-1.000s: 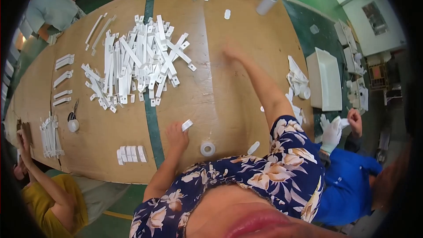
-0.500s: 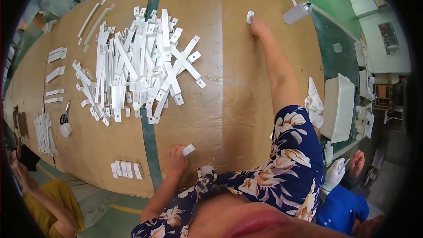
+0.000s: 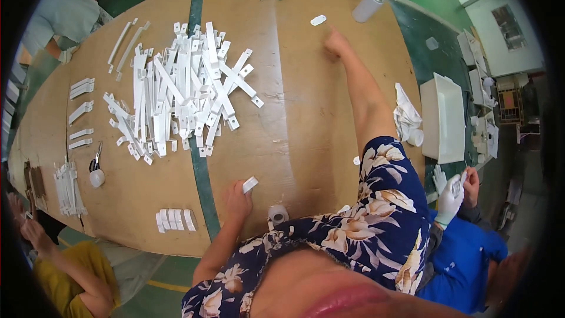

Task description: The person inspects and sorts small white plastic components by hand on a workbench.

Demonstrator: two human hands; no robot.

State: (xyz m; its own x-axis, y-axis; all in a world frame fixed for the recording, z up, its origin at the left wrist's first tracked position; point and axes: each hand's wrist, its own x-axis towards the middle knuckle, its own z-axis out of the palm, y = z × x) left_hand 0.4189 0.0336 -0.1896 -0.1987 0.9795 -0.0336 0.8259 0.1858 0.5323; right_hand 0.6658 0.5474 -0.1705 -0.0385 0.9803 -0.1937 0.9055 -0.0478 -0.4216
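My left hand [image 3: 237, 199], near the table's front edge, is closed around a short white piece [image 3: 250, 185], whose end sticks out past the fingers. Far out, my right arm is stretched over the brown-covered table. At its end my right hand [image 3: 336, 43] holds nothing I can see, with one finger stretched out and the others partly hidden. A flat white oval piece [image 3: 318, 20] lies just beyond that hand, apart from it. To the left spreads a large heap of white brackets [image 3: 182, 88], long strips with bent, holed ends.
Short white pieces [image 3: 175, 220] stand in a row at front left, near scissors [image 3: 96, 162]. A spray can [image 3: 368, 6] stands far right. A roll of tape [image 3: 278, 214], a white cloth [image 3: 406, 112] and a white bin [image 3: 441, 119] are nearer. Co-workers sit on both sides.
My right hand has let go of the white oval piece and drawn back a little from it. My left hand keeps its white piece. The whole view has shifted slightly.
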